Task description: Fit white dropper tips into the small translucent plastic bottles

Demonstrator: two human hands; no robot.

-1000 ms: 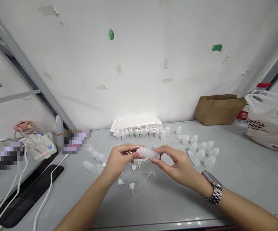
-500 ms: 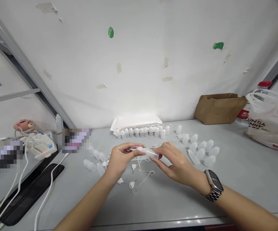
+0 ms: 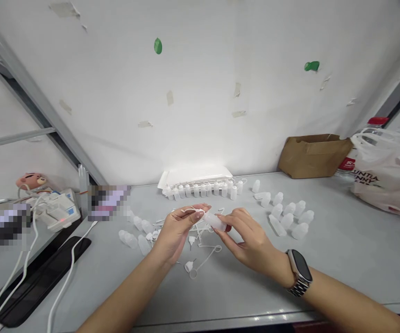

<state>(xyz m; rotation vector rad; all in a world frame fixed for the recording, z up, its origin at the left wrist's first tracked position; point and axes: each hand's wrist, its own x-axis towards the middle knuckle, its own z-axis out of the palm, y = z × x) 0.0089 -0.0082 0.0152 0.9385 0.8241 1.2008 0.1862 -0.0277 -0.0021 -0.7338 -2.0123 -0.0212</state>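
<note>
My left hand (image 3: 175, 232) pinches the neck end of a small translucent squeeze bottle (image 3: 214, 221), where a thin white strap (image 3: 189, 210) sticks out. With thumb and fingers, my right hand (image 3: 250, 238) grips the bottle's base end. The bottle is held tilted above the table, neck to the left; my left fingers partly cover its cap end. Below it lie white needle tips (image 3: 189, 266) and thin white looped straps (image 3: 216, 249). Several more bottles (image 3: 128, 239) lie left of my hands, and others (image 3: 288, 221) are grouped to the right.
Capped bottles (image 3: 203, 190) stand in a row at the back, before a white stack (image 3: 196, 175). A cardboard box (image 3: 316, 157) and a plastic bag (image 3: 383, 175) occupy the back right. At left are a power strip (image 3: 59, 210), cables (image 3: 70, 259) and a black phone-like slab (image 3: 43, 282).
My left hand has turned a little around the bottle's neck end, and the bottle slants more steeply. My right hand keeps its hold. The whole view has shifted slightly.
</note>
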